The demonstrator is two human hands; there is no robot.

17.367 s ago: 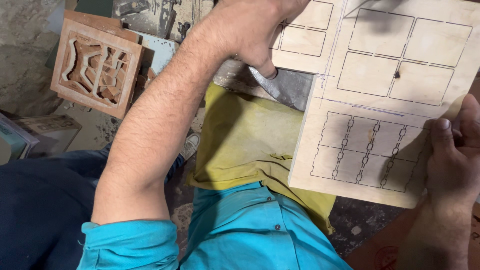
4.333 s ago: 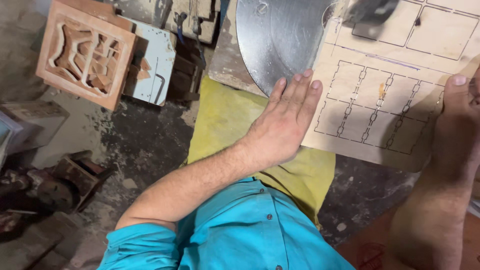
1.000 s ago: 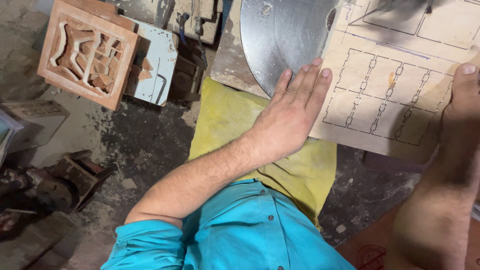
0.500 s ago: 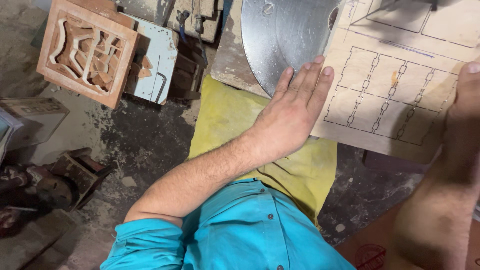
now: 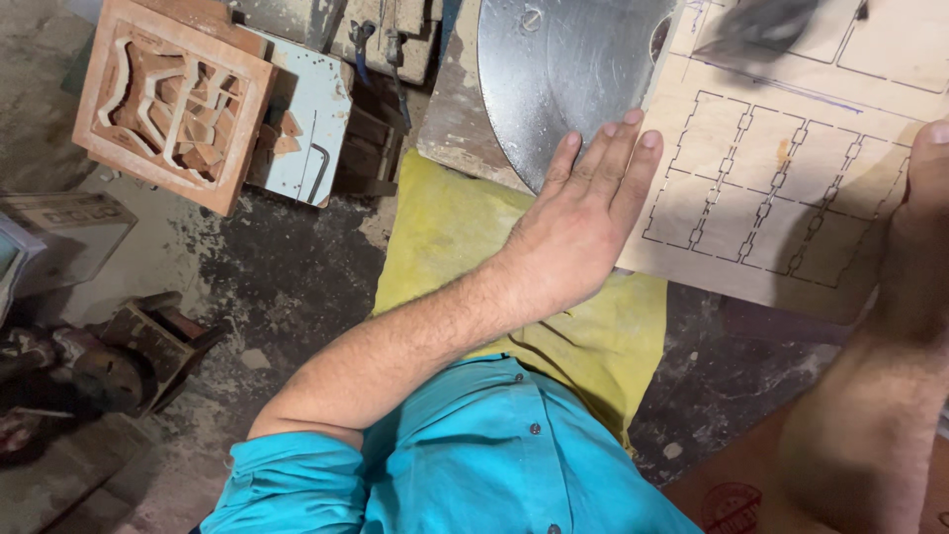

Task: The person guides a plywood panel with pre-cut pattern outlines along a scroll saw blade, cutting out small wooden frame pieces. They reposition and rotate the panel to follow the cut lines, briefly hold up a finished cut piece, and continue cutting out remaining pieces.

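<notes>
The left hand (image 5: 573, 232) lies flat, fingers straight and together, on the left edge of the wooden panel (image 5: 781, 188) (marked with chain patterns) atop the round metal table (image 5: 559, 79); the right hand (image 5: 914, 218) presses its right edge, grip unclear.

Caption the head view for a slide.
Left hand flat and right hand steadying a pattern-marked plywood sheet on a round metal saw table.

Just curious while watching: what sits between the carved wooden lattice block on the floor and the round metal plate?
In the head view, a white panel and some dark clutter lie between the lattice block and the metal plate.
</notes>
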